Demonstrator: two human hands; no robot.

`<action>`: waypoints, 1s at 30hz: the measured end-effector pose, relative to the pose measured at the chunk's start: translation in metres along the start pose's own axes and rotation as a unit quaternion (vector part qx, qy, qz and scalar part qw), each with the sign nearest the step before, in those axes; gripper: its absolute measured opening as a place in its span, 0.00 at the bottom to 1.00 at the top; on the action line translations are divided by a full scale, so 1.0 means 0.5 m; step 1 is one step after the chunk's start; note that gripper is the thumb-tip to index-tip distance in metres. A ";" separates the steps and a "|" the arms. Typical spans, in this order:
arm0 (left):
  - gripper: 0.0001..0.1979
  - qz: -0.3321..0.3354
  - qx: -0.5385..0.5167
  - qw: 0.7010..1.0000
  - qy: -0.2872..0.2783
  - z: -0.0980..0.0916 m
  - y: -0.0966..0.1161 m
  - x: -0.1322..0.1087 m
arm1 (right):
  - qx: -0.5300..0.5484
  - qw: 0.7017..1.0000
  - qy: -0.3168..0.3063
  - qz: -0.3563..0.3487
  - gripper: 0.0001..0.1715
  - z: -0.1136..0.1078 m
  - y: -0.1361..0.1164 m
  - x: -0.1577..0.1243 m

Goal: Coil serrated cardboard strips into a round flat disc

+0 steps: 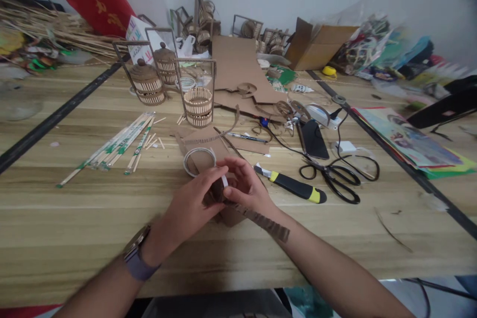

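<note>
Both hands meet over the middle of the wooden table [74, 223]. My left hand [188, 211], with a watch on its wrist, pinches a strip of corrugated cardboard [261, 221] where it curls around a small roll. My right hand [244, 186] is closed on the same strip from the other side; the strip's loose end trails over my right forearm. A bit of white tape [224, 180] shows between my fingers. Just behind the hands, a white tape ring [199, 159] lies on a flat cardboard piece [204, 141].
A yellow-and-black utility knife [294, 186] and black scissors [337, 176] lie to the right, beside a black phone [313, 139] and cables. Wrapped bamboo sticks [119, 146] lie to the left. Small cardboard-and-stick lantern models [197, 102] stand behind, with cardboard sheets [234, 67] and clutter.
</note>
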State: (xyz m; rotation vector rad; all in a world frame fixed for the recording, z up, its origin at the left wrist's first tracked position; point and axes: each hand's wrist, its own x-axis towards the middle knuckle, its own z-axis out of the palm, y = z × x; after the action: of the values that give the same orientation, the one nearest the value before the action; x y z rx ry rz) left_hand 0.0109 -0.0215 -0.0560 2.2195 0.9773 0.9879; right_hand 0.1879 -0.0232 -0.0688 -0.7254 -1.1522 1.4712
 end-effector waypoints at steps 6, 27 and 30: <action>0.40 -0.029 -0.035 0.999 0.009 0.013 -0.003 -0.012 | 0.057 0.998 0.022 0.017 0.31 0.008 0.000 0.000; 0.34 0.056 0.019 0.998 -0.015 0.014 0.003 -0.007 | -0.050 0.998 0.032 -0.034 0.23 0.016 -0.002 -0.006; 0.30 0.060 0.031 0.997 -0.043 0.005 0.009 -0.003 | -0.162 0.982 0.020 -0.091 0.29 0.002 -0.007 -0.009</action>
State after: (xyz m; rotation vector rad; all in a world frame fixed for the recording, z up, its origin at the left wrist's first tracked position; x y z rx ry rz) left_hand 0.0137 -0.0256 -0.0551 2.3752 0.8557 0.9152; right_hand 0.1895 -0.0280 -0.0661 -0.8421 -1.4064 1.1230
